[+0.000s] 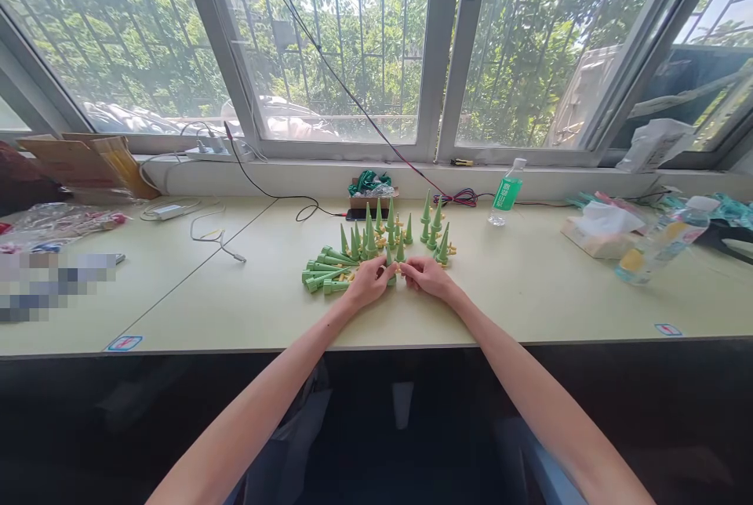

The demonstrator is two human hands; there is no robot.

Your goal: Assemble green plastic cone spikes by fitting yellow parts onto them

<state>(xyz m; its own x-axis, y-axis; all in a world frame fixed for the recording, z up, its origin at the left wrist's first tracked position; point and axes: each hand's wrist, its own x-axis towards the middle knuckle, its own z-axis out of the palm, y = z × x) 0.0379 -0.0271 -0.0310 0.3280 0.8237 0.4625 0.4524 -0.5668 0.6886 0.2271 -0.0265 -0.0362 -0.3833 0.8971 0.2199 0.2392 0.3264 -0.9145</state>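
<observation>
My left hand [370, 282] is closed around a green cone-shaped spike [389, 256], which looks like a plant-watering spike and points upward. Close beside it, my right hand [428, 276] pinches a small yellow valve-like piece [398, 269] at the spike's side. Whether that piece is fixed to the spike is too small to tell. Several similar green spikes lie on their sides in a fan [321, 274] left of my left hand. Beyond my hands, more spikes [369, 238] stand upright with yellow parts among them, and another upright group [434, 230] stands to the right.
On the pale table [547, 293], a small box of green material [370, 187] stands behind the spikes. A green-labelled bottle [507, 195], a tissue box [600, 232] and a second bottle [664, 242] are to the right. A white cable [219, 238] and plastic bags [64, 227] lie left.
</observation>
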